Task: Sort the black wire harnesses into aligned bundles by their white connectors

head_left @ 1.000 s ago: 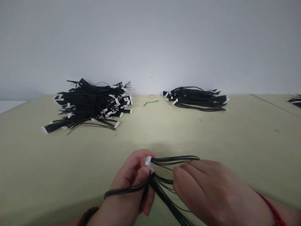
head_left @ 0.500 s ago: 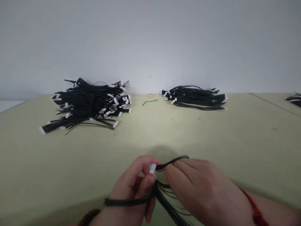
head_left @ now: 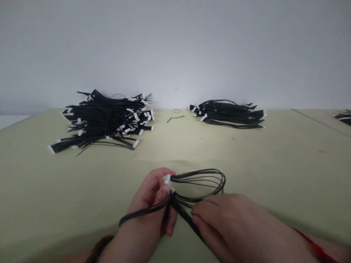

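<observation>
My left hand [head_left: 155, 204] pinches a white connector [head_left: 168, 179] of a black wire harness [head_left: 189, 218] between thumb and forefinger. From this connector thin wires loop out to the right and curve back beneath it. Another strand bends left across my left wrist. A second white piece shows just under the thumb. My right hand [head_left: 230, 226] is closed over the lower wires, to the right of the left hand. Its fingertips are partly hidden, so whether it grips the wires or only touches them is unclear.
A big heap of black wire harnesses [head_left: 101, 118] with white connectors lies at the back left. A smaller bundle [head_left: 230, 113] lies back right, by the wall. Between them are a yellow rubber band [head_left: 177, 110] and a green strip [head_left: 175, 118]. More harnesses [head_left: 344, 117] show at the right edge.
My right hand has moved down and right, off the upper wires beside the connector; the wire loop now stands open. My left hand has shifted slightly up and left with the connector.
</observation>
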`<state>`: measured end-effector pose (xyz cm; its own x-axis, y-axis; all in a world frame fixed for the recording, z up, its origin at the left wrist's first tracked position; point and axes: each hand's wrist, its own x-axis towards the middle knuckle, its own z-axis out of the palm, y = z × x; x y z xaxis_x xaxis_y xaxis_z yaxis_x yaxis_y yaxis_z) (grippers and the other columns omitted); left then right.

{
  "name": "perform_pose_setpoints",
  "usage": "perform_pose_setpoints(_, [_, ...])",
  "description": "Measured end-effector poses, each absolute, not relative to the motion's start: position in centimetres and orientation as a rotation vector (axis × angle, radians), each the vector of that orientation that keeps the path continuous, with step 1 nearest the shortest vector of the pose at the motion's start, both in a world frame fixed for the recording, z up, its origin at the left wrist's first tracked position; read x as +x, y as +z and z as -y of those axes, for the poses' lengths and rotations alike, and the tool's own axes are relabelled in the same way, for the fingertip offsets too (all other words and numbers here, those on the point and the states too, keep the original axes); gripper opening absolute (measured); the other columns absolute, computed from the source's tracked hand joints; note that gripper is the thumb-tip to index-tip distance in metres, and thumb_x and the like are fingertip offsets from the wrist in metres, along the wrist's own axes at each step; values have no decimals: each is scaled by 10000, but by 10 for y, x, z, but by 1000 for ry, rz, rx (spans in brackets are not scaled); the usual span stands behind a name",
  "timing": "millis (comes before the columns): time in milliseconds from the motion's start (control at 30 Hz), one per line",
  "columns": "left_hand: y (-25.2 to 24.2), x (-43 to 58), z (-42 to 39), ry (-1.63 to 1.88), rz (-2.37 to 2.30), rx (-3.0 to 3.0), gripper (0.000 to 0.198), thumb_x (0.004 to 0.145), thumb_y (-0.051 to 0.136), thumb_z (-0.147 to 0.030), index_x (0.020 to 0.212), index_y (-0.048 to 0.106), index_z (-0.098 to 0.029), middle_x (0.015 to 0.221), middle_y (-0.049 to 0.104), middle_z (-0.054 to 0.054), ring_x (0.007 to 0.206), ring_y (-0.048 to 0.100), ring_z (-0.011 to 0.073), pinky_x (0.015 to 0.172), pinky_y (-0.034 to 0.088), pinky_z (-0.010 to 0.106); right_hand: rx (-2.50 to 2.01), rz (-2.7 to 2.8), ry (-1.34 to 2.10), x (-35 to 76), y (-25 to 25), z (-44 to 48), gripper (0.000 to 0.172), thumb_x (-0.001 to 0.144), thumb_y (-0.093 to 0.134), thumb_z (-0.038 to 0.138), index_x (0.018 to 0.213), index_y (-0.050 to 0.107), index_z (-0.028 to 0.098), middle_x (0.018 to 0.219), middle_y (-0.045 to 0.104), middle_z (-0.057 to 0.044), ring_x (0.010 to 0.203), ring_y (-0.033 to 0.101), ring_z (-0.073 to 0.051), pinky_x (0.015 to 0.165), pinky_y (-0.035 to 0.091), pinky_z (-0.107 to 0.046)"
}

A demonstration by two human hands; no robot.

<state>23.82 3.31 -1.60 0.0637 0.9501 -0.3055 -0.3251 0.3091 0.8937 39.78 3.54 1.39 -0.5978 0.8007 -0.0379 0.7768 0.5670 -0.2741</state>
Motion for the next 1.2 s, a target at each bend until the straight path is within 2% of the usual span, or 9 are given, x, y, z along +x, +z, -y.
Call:
perform_pose_setpoints(133, [-19, 238, -29, 1103, -1030, 734, 308, 731, 638, -345, 980, 499, -227, 458, 459, -88, 325, 385, 56, 345, 239, 158, -1305, 2528, 807, 389, 16, -43, 229, 849, 426, 165, 736, 622, 197, 788, 657, 21, 725, 598, -118, 694, 427, -224])
perform_pose_setpoints(400, [-22, 237, -33, 1095, -1016, 745, 260, 765, 611, -330, 974, 499, -223, 446, 443, -92, 318, 377, 54, 338, 243, 151, -1266, 2353, 818, 394, 20, -46, 204, 783, 440, 102, 607, 519, 167, 583, 524, 40, 524, 451, -76, 492, 312, -196])
perform_pose_setpoints(533, [-21, 238, -35, 1080, -1077, 718, 290, 763, 608, -332, 1000, 486, -216, 410, 422, -98, 303, 351, 51, 335, 208, 145, -1157, 1914, 1814, 419, 41, -64, 180, 814, 404, 141, 862, 572, 182, 578, 515, 46, 473, 486, -76, 454, 369, -178])
perform_pose_setpoints(600, [-20, 239, -35, 1078, -1100, 722, 299, 773, 596, -336, 1019, 485, -209, 404, 415, -98, 309, 338, 51, 339, 199, 145, -880, 1811, 2119, 438, 51, -79, 178, 830, 441, 147, 734, 591, 142, 649, 576, 1, 538, 545, -78, 538, 430, -206])
perform_pose_setpoints(767, [-19, 239, -36, 1063, -1078, 746, 281, 786, 574, -331, 1015, 478, -201, 390, 389, -98, 320, 321, 56, 346, 183, 151, -705, 1715, 1544, 466, 55, -110, 129, 785, 623, 258, 682, 641, 183, 679, 614, 14, 647, 572, -89, 612, 470, -226])
perform_pose_setpoints(867, [-20, 238, -37, 1057, -1077, 776, 264, 800, 561, -333, 1006, 475, -191, 395, 392, -95, 315, 317, 49, 339, 181, 146, -707, 1471, 1279, 459, 55, -112, 489, 902, 240, 240, 599, 612, 144, 950, 640, 72, 849, 598, -73, 611, 431, -193])
perform_pose_setpoints(933, [-21, 237, -37, 1047, -1082, 781, 264, 807, 557, -343, 1005, 480, -187, 406, 400, -91, 319, 328, 48, 338, 200, 142, -755, 1370, 1277, 447, 57, -102, 604, 830, 35, 128, 670, 616, 92, 915, 643, 73, 706, 610, -48, 488, 351, -157])
perform_pose_setpoints(1067, [-23, 236, -33, 1037, -1047, 776, 276, 817, 544, -414, 1008, 488, -221, 425, 429, -88, 298, 345, 41, 324, 201, 131, -1040, 1751, 1542, 420, 50, -67, 141, 854, 483, 264, 762, 531, 168, 621, 646, 20, 496, 587, -88, 470, 447, -182])
perform_pose_setpoints(1200, [-27, 238, -29, 1055, -944, 762, 238, 807, 570, -422, 964, 522, -250, 513, 512, -71, 296, 384, 20, 318, 199, 109, -1367, 2266, 664, 404, 29, -42, 167, 821, 469, 201, 672, 544, 199, 588, 582, 22, 503, 521, -116, 451, 341, -225])
